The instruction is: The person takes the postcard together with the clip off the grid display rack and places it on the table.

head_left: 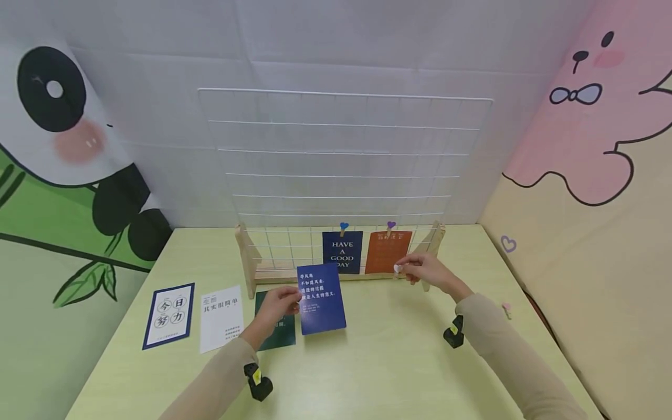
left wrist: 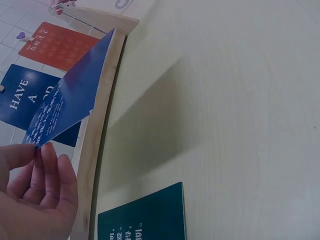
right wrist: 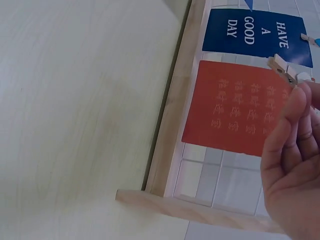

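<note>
left hand (head_left: pixel 278 306): your fingers pinch the blue card (head_left: pixel 321 298) by its edge, lifted before the grid rack (head_left: pixel 343 175).
right hand (head_left: pixel 422 269): fingertips grasp a wooden clip (right wrist: pixel 285 70).
nearby: orange card (head_left: pixel 387 252), green card (left wrist: pixel 150 220) flat on table (head_left: pixel 394 361).

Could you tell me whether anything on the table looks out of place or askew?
One small thing: a pink clip lies alone near the table's right edge, apart from the rack. The white card sits slightly tilted beside the framed card. Nothing looks spilled or damaged.
</note>
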Tool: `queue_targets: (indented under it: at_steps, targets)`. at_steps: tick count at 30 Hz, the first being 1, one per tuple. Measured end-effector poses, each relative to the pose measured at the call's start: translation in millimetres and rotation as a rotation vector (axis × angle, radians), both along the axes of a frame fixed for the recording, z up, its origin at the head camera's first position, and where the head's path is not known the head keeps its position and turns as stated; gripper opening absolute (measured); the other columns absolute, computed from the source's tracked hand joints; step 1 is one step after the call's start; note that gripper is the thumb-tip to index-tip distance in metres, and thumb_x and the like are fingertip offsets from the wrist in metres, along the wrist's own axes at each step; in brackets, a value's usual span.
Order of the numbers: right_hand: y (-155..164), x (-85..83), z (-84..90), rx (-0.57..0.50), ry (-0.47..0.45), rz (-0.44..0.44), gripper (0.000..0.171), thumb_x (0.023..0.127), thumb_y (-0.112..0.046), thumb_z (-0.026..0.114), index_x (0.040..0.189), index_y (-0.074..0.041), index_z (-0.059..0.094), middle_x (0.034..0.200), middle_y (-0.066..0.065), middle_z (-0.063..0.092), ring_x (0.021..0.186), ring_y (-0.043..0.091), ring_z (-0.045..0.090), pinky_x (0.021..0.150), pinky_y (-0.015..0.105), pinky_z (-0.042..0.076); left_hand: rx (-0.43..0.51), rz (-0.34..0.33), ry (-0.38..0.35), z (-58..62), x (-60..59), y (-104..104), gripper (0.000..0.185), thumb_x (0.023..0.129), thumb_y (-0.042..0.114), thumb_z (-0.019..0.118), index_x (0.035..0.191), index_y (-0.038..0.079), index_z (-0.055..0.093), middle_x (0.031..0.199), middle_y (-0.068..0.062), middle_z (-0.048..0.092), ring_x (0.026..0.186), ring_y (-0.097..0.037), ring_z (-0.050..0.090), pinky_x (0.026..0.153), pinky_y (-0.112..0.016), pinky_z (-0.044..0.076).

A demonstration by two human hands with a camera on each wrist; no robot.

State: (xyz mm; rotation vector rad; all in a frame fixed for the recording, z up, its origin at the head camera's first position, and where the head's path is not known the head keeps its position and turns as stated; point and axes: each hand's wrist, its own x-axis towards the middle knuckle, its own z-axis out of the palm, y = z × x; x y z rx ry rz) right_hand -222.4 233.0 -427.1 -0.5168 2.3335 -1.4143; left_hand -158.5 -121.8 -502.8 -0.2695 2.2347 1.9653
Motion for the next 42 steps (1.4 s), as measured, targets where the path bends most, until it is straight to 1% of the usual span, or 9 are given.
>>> queue_targets:
  at_steps: [3,6,10,14,19,26,33,39,42]
  targets:
    - [11,-1.6,-4.7,0.008,-0.014,0.011,0.027,0.09,-0.014,0.052,0.106,0.007,0.057,0.072,0.01,0.056,0.061,0.017,0.051,0.06,0.036,0.05,0.025,-0.007,-0.024,-3.8,1.3,0,0.021,0.086,0.008,0.056,0.101,-0.007,0.058,0.081,-0.01,0.059,0.07,-0.021,0.057,0.069,-0.036,0.051]
    - [22,-2.1,-10.0,0.012,-0.027,0.029,0.028,0.089,-0.015,0.053,0.105,0.008,0.056,0.07,0.01,0.055,0.059,0.016,0.051,0.057,0.031,0.048,0.024,-0.018,-0.044,-7.3,3.6,-1,0.021,0.086,0.008,0.056,0.1,-0.007,0.058,0.079,-0.01,0.059,0.069,-0.02,0.057,0.067,-0.034,0.051]
    - [36,-1.2,-17.1,0.035,-0.059,0.017,0.029,0.089,-0.017,0.054,0.105,0.008,0.056,0.067,0.008,0.054,0.059,0.016,0.05,0.056,0.028,0.047,0.011,-0.033,-0.068,-12.2,6.5,-1,0.02,0.087,0.008,0.055,0.1,-0.007,0.058,0.078,-0.009,0.059,0.066,-0.018,0.057,0.064,-0.032,0.051]
    - [50,2.3,-21.3,0.069,-0.087,-0.012,0.033,0.089,-0.017,0.053,0.109,0.01,0.054,0.067,0.007,0.054,0.06,0.016,0.05,0.056,0.028,0.047,0.025,-0.037,-0.104,-18.0,7.9,-1,0.019,0.087,0.007,0.054,0.099,-0.007,0.058,0.077,-0.009,0.058,0.065,-0.017,0.056,0.063,-0.031,0.051]
    - [68,5.3,-26.6,0.093,-0.089,-0.036,0.037,0.089,-0.017,0.053,0.11,0.013,0.052,0.066,0.006,0.054,0.059,0.015,0.051,0.056,0.028,0.047,0.013,-0.038,-0.115,-23.4,9.2,0,0.022,0.087,0.007,0.054,0.102,-0.009,0.057,0.076,-0.009,0.058,0.064,-0.017,0.056,0.063,-0.032,0.051]
    - [93,9.7,-36.1,0.106,-0.124,-0.066,0.035,0.089,-0.014,0.053,0.109,0.015,0.051,0.066,0.007,0.055,0.057,0.014,0.05,0.054,0.029,0.046,-0.021,-0.042,-0.117,-26.1,12.2,3,0.022,0.088,0.006,0.053,0.103,-0.01,0.056,0.074,-0.008,0.058,0.064,-0.017,0.056,0.063,-0.033,0.051]
    - [109,18.7,-43.2,0.135,-0.151,-0.105,0.032,0.089,-0.01,0.052,0.107,0.016,0.052,0.069,0.013,0.056,0.056,0.014,0.049,0.055,0.033,0.047,-0.029,-0.045,-0.136,-31.1,13.6,3,0.022,0.087,0.004,0.052,0.103,-0.011,0.055,0.072,-0.007,0.058,0.062,-0.015,0.056,0.061,-0.032,0.051]
    - [120,22.1,-54.3,0.226,-0.174,-0.155,0.025,0.088,-0.008,0.052,0.102,0.013,0.057,0.063,0.006,0.055,0.053,0.012,0.048,0.057,0.035,0.049,-0.035,-0.031,-0.147,-34.4,14.4,4,0.021,0.087,0.003,0.053,0.101,-0.012,0.055,0.071,-0.008,0.058,0.06,-0.014,0.055,0.058,-0.029,0.051]
    - [125,23.3,-61.6,0.266,-0.167,-0.156,0.022,0.087,-0.006,0.052,0.098,0.012,0.059,0.059,0.003,0.053,0.05,0.011,0.046,0.052,0.032,0.046,-0.041,-0.024,-0.143,-38.5,13.5,4,0.02,0.086,0.003,0.053,0.099,-0.012,0.055,0.071,-0.009,0.058,0.058,-0.013,0.054,0.056,-0.027,0.051]
